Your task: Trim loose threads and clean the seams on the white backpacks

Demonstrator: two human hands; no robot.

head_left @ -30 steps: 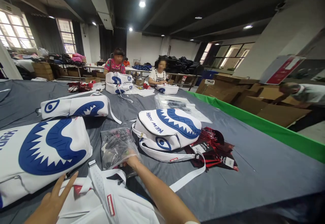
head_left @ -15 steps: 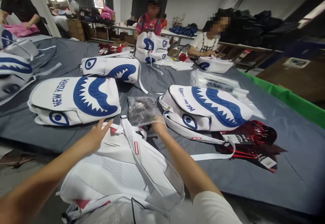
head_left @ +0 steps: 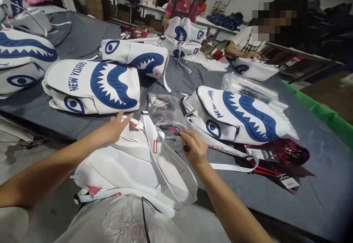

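Note:
A white backpack lies in front of me, its padded back and straps facing up. My left hand rests at the top end of this backpack, beside the carry handle, with its fingers spread. My right hand pinches the near edge of a clear plastic bag on the table. Small silvery items and something dark and red show through the plastic. Just right of my right hand lies a white backpack with a blue shark mouth. Another shark-mouth backpack lies beyond my left hand.
More white backpacks lie across the grey-covered table. Dark red tags with red cords are at the right. Clear plastic packaging lies behind the right backpack. Co-workers stand or sit across the table, one handling a white bag.
My right hand has drawn toward me and right, from beside the plastic bag's corner to its near edge. My left hand stays by the backpack's handle. The view has tilted down.

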